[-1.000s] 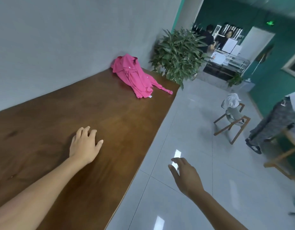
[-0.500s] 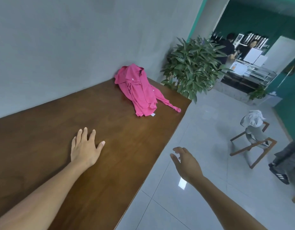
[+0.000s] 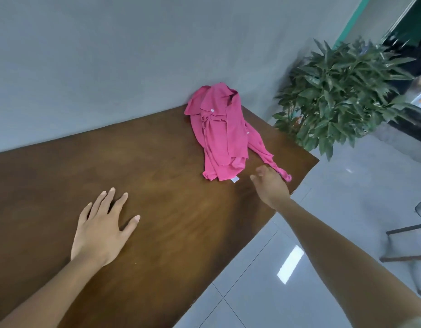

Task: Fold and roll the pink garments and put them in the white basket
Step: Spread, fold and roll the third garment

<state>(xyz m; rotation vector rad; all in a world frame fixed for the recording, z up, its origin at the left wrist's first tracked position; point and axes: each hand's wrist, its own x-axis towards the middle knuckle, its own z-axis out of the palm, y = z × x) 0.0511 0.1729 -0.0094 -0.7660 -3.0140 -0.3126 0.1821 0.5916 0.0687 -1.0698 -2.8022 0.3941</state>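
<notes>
Hovering right hand (image 3: 271, 185), fingers loosely curled, gripping nothing, just beside sleeve end of crumpled pink shirt (image 3: 219, 133) at wooden table (image 3: 157, 162) far corner; left hand (image 3: 103, 230) flat, fingers spread, well apart.

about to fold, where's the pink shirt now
In the head view the pink shirt lies on the wooden table, at its far right end against the wall, just beyond the right hand.
</notes>
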